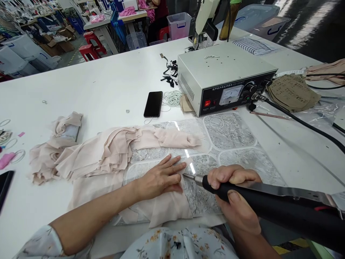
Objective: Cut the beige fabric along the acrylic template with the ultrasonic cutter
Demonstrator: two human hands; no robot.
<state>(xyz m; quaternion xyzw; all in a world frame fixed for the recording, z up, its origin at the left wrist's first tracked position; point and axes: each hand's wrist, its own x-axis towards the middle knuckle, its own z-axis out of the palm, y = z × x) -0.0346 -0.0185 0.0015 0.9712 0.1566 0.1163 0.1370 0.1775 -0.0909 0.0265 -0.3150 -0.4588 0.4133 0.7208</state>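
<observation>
black tool, right hand closed round it, seems lined up to trim cloth; the flat, open left hand should anchor next.

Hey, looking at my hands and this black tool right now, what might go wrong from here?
The black tool in your right hand has its metal tip very close to the fingers of your left hand, so a slip might catch them.

The pale pink cloth under your left hand looks thin and loose; it could shift or wrinkle if your palm lifts.
</observation>
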